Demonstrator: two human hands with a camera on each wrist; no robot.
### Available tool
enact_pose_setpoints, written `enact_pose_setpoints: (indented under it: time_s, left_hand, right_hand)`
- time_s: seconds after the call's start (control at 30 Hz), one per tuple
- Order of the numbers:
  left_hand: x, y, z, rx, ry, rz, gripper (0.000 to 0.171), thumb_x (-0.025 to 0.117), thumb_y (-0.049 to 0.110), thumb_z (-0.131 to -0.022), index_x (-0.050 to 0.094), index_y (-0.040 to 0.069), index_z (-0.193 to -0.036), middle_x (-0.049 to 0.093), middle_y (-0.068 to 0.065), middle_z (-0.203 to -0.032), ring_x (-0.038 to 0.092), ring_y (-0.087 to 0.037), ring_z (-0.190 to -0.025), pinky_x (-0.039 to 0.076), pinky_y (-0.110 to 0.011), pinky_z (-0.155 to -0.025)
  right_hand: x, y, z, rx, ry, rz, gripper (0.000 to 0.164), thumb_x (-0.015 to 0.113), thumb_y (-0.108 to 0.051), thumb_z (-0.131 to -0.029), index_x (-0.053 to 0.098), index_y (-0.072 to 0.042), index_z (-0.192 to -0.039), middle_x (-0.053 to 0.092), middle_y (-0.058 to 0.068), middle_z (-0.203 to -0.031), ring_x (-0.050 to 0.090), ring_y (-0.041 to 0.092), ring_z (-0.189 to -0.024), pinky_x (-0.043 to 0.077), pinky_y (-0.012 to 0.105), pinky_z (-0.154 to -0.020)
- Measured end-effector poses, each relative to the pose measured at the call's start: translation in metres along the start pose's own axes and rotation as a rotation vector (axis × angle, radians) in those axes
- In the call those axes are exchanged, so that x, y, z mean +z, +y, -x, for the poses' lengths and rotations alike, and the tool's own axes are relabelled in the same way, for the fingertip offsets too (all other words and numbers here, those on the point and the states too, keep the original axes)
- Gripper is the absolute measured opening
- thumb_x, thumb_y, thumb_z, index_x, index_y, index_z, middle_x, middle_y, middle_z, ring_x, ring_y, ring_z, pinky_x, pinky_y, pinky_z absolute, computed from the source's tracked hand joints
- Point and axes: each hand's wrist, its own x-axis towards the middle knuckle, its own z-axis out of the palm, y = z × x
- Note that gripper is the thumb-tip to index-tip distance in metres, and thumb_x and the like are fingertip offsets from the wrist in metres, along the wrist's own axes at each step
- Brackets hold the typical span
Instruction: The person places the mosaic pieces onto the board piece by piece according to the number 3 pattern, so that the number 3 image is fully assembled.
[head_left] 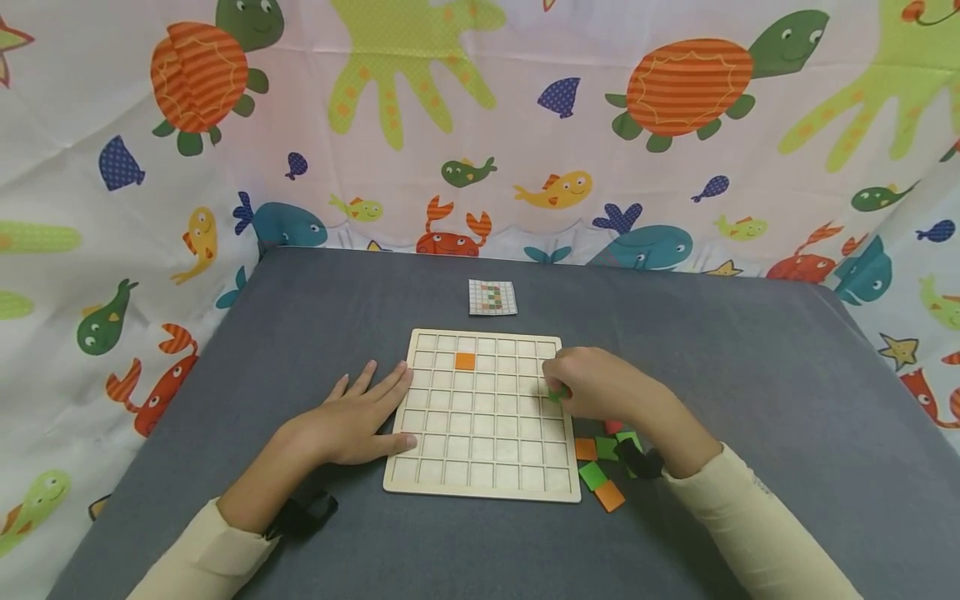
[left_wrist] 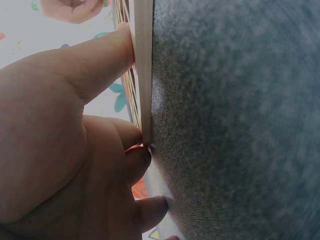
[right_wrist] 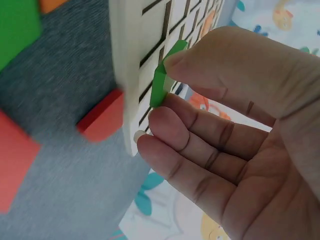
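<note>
A wooden grid board (head_left: 482, 493) lies on the grey table, with one orange tile (head_left: 465, 362) set in a cell near its top. My left hand (head_left: 348, 425) rests at the board's left edge, fingers spread and fairly straight, thumb on the rim. In the left wrist view the thumb and a finger touch the board's side. Over the board's right edge, my right hand (head_left: 600, 383) pinches a green tile (right_wrist: 161, 85) between thumb and fingers. The right wrist view shows that tile tilted, just above the grid cells.
Loose orange and green tiles, among them an orange tile (head_left: 610, 496) and a green tile (head_left: 592, 476), lie right of the board. A red piece (right_wrist: 102, 117) lies beside the board's edge. A small printed pattern card (head_left: 492, 297) lies behind the board. A patterned curtain (head_left: 510, 183) surrounds the table.
</note>
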Motion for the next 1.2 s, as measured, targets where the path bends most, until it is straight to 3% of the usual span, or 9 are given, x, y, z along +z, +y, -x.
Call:
enact_pose_setpoints:
  time_s: [0.27,0.53,0.87,1.2]
  left_hand:
    - [0.0,0.001,0.002,0.013,0.008,0.019,0.096,0.057,0.062,-0.094,0.013,0.01,-0.162,0.008,-0.009,-0.167,-0.003,-0.044,-0.15,0.002,-0.068,-0.113]
    - [0.0,0.001,0.002,0.01,0.013,0.011,0.095,0.056,0.062,-0.095,0.013,0.01,-0.162,0.008,-0.008,-0.167,-0.001,-0.044,-0.15,0.002,-0.068,-0.113]
    - [0.0,0.003,0.003,0.014,0.023,0.016,0.095,0.055,0.063,-0.095,0.014,0.01,-0.162,0.009,-0.009,-0.167,-0.001,-0.045,-0.15,0.003,-0.069,-0.112]
    - [-0.001,0.003,0.003,0.021,0.024,0.01,0.094,0.055,0.062,-0.096,0.014,0.009,-0.162,0.008,-0.009,-0.167,-0.001,-0.045,-0.149,0.003,-0.069,-0.112]
  right_hand:
    - [-0.003,-0.008,-0.019,0.01,-0.05,0.016,0.027,0.073,0.006,-0.075,0.053,-0.013,-0.074,0.044,-0.002,-0.072,0.039,0.012,-0.064,0.033,0.027,-0.057]
    - [0.0,-0.009,-0.033,-0.088,-0.005,0.082,0.021,0.072,0.003,-0.08,0.059,-0.012,-0.078,0.048,-0.004,-0.075,0.04,0.01,-0.063,0.036,0.026,-0.057]
    - [0.005,-0.004,-0.049,-0.127,0.003,0.113,0.021,0.074,0.002,-0.08,0.058,-0.011,-0.079,0.045,-0.003,-0.074,0.039,0.011,-0.063,0.035,0.026,-0.058]
    - [0.009,-0.002,-0.061,-0.179,0.042,0.09,0.023,0.067,0.008,-0.078,0.054,-0.011,-0.076,0.041,-0.002,-0.071,0.032,0.011,-0.063,0.028,0.027,-0.057]
